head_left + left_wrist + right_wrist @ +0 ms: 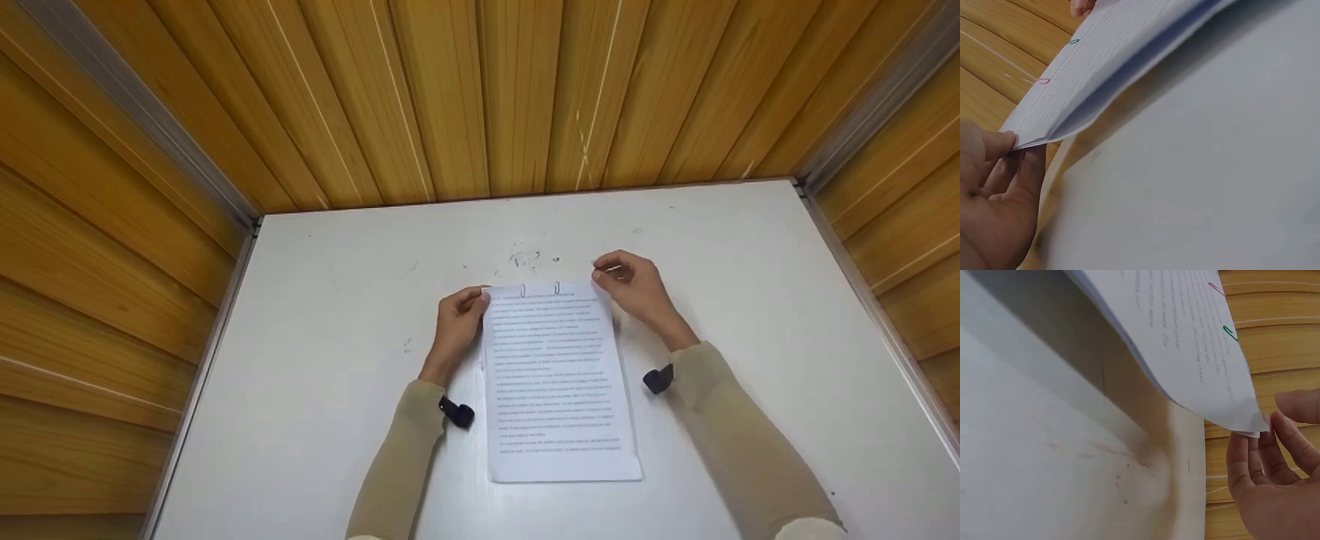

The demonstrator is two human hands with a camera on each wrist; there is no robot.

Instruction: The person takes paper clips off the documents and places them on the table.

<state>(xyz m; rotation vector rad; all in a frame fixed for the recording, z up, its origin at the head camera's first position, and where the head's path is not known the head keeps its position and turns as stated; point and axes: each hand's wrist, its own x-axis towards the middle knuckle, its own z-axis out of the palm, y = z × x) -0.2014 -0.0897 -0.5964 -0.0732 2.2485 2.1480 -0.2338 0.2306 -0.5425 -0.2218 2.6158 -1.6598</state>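
A stack of printed sheets (555, 382) is tilted, its top edge raised off the table. Two paper clips sit along that edge: a pink one (1042, 81) on the left and a green one (1073, 41) on the right. With thumb and fingers my left hand (459, 321) pinches the top left corner. At the top right corner is my right hand (637, 289); its fingers (1266, 458) touch the corner from beneath, while the thumb stands apart from the paper in the right wrist view. The stack's underside is mostly hidden.
A white table (322, 315) with small dark marks lies under the stack. Yellow-brown wooden panels (450, 97) enclose its back and sides, with grey metal strips (165, 112) at the corners. Black bands (457, 412) are on both wrists.
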